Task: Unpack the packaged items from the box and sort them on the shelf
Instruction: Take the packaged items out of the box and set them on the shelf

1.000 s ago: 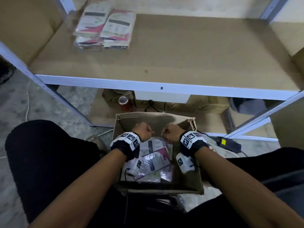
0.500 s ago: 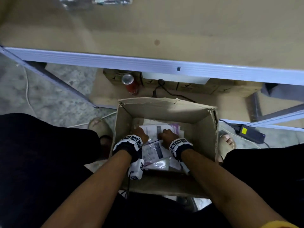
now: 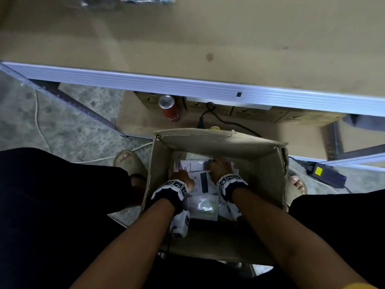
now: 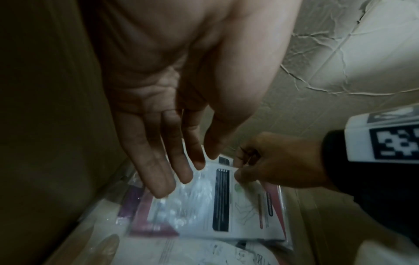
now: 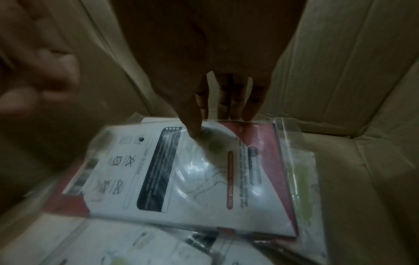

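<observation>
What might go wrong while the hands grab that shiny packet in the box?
The packet is in slick plastic, and the right hand pinches only its far edge, so it may slip back. The left hand's fingers are straight, not gripping. Loose packets underneath might get dragged or creased.

The box [image 3: 264, 170] is plain brown cardboard. The top packet [image 5: 204, 179] is white with a black stripe and a red, perhaps maroon, corner. Black-and-white square markers pattern the wristbands [image 3: 230, 181]. The can [image 3: 171, 112] is red, silver-topped.
</observation>
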